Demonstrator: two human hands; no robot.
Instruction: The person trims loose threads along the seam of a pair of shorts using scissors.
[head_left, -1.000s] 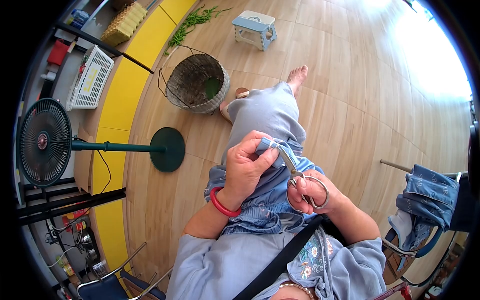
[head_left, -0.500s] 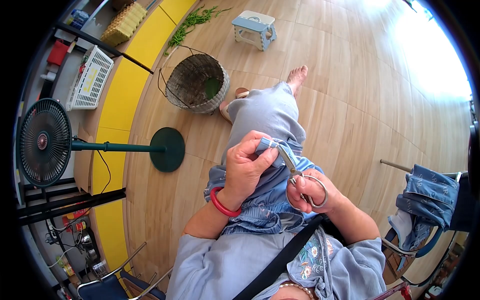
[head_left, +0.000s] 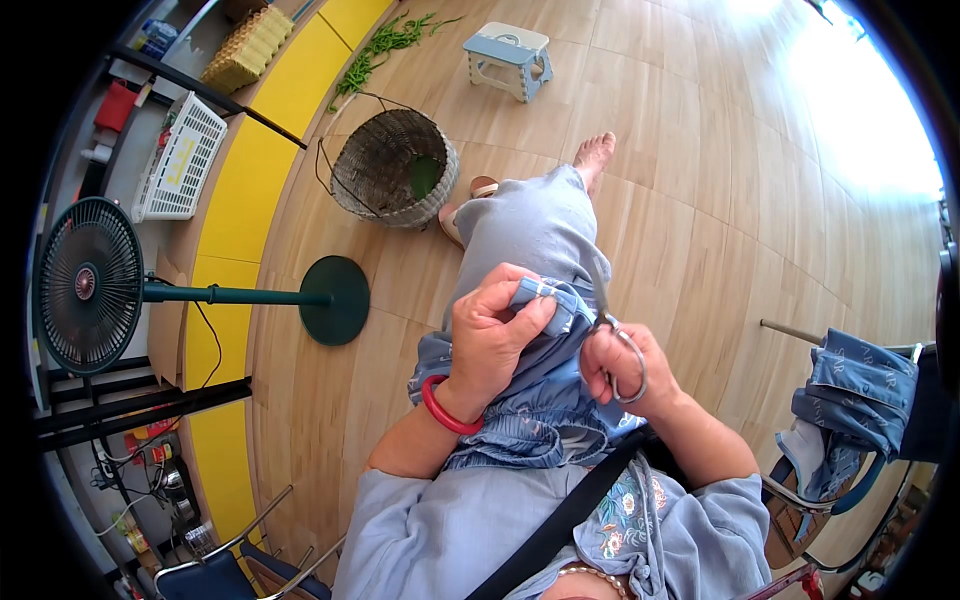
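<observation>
On my lap lies a blue garment (head_left: 535, 395) with a gathered waistband and pale printing. My left hand (head_left: 492, 328), with a red bangle (head_left: 447, 408) at the wrist, pinches a folded edge of it between thumb and fingers. Small white marks show on that held edge. In my right hand (head_left: 628, 368) is a pair of metal scissors (head_left: 602, 310), fingers closed round the handle loops. The blades point away from me, just right of the pinched cloth and apart from it. Whether the blades are parted is hard to make out.
A woven basket (head_left: 385, 165) with a wire handle stands on the floor ahead, near green peppers (head_left: 385, 45) and a folding step stool (head_left: 508, 60). At left are a standing fan (head_left: 335, 300) and shelves. More blue garments (head_left: 855, 400) hang over a chair at right.
The scissors have moved off the held edge to the right, and their blades have swung to point more straight ahead. My left hand keeps its pinch in the same place.
</observation>
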